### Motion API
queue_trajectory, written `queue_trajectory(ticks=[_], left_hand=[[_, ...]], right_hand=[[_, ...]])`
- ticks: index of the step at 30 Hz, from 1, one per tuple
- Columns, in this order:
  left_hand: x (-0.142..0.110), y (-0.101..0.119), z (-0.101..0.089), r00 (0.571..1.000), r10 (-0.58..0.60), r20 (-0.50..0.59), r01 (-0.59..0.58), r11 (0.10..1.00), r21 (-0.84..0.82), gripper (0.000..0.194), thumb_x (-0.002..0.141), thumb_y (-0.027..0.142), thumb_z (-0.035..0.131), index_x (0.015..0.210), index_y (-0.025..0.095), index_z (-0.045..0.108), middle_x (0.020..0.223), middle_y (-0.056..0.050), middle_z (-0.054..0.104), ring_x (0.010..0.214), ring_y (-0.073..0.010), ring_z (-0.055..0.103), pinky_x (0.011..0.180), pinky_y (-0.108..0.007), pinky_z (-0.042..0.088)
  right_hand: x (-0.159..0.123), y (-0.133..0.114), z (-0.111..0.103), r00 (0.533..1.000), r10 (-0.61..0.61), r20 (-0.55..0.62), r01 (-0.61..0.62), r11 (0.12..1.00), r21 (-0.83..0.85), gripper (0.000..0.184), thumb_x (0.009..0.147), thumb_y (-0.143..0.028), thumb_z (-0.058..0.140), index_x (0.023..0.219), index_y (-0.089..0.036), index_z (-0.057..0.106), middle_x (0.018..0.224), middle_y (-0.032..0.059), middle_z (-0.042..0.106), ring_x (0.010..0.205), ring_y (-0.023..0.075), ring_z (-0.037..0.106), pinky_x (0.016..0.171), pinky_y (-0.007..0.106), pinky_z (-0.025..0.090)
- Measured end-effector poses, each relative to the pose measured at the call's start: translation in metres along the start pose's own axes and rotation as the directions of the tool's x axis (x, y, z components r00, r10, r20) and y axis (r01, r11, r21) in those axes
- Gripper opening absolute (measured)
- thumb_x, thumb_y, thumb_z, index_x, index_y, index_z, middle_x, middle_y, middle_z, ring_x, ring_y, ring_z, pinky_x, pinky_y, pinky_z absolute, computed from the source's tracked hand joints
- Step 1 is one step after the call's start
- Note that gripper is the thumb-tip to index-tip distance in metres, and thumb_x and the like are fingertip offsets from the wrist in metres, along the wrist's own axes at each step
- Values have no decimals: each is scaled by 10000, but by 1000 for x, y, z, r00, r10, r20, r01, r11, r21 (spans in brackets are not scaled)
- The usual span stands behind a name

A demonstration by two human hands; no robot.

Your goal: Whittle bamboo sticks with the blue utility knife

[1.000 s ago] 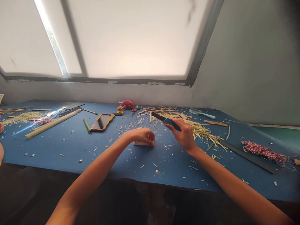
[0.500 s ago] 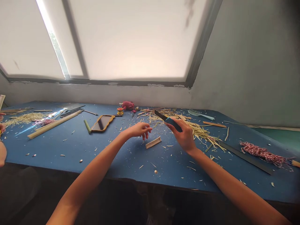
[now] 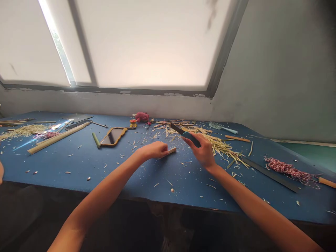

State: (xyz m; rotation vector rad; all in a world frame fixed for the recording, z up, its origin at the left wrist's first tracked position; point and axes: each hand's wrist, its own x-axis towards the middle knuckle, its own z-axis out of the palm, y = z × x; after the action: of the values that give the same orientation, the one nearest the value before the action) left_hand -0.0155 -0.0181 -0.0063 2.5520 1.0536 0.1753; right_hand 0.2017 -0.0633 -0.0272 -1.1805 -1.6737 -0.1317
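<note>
**Short pale bamboo strip [image 3: 172, 151] now under left hand [image 3: 153, 150]**

Left hand has lowered from its raised position, fingers curled down onto the strip on the blue counter [image 3: 78, 168]. Right hand [image 3: 201, 150] grips a black-and-blue utility knife [image 3: 187, 138], just before loose bamboo shavings [image 3: 223, 148].

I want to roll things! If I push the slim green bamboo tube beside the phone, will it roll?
The slim green bamboo tube looks round, so it would probably roll on the flat blue table. It looks stiff and probably light. Pale bamboo shavings nearby might stop it.
</note>
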Motion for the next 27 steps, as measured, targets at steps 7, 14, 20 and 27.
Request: queue_trajectory(ticks=[7,14,20,27], left_hand=[[7,-4,-8,996,-92,-4,62,703,-708,337,897,444,433,960,127,527,981,-118,670,765,-131,633,716,-276,485],[16,-17,-4,992,68,-104,-124,459,-880,324,772,354,674,990,117,648,1060,-101,681,985,-141,629,946,-277,441],[20,-8,8,985,-109,-137,-84,398,-914,310,811,390,639,885,96,574,934,-150,713,786,-163,696,857,-348,530],[25,-3,14,935,-208,-287,-133,544,-829,187,888,236,521,842,77,608,882,-138,710,693,-153,692,746,-337,570]], right_hand=[[-1,1,-2,999,46,-6,-46,999,21,389,866,-521,503,1098,-230,619,1016,57,666,887,203,620,745,318,469],[-1,0,-2,999,43,20,-43,999,-18,399,880,-534,470,1072,-219,621,989,56,676,844,191,626,692,291,460],[-5,4,1,992,1,129,25,980,-195,443,866,-574,467,1096,-233,632,1077,61,680,977,241,636,767,341,477],[-10,2,8,969,-58,239,139,931,-338,458,888,-576,418,1100,-240,647,1055,63,694,902,244,669,655,333,498]])
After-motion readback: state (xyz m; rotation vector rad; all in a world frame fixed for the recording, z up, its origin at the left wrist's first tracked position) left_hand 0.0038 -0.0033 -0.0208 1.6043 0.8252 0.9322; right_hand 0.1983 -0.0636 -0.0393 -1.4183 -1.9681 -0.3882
